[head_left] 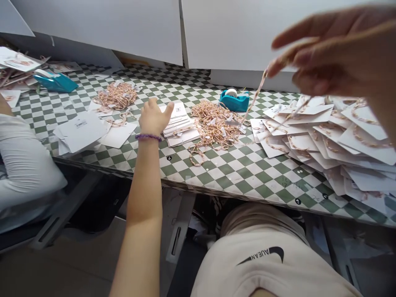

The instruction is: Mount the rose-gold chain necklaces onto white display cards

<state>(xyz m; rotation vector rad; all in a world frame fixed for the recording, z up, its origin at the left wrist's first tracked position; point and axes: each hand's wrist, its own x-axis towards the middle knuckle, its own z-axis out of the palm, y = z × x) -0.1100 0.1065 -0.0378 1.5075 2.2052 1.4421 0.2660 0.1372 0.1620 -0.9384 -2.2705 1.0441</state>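
Note:
My right hand (328, 57), slightly blurred, is raised at the upper right. Thumb and fingertips pinch a thin pink-gold beaded bracelet (256, 97) that dangles toward the table, a small tag seemingly at its lower end. Below it lies a tangled heap of similar bracelets (213, 123) with little white tags. My left hand (154, 116), with a purple band at the wrist, reaches over the left edge of a stack of white cards (182, 128). Its thumb stands apart from the fingers; I see nothing held in it.
A teal tape dispenser (234, 101) stands behind the heap. To the right spreads a large pile of carded bracelets (328, 144). At left are another bracelet heap (116, 95), loose white cards (82, 130), a second tape dispenser (57, 81) and another person's sleeve (24, 169). White panels back the checkered table.

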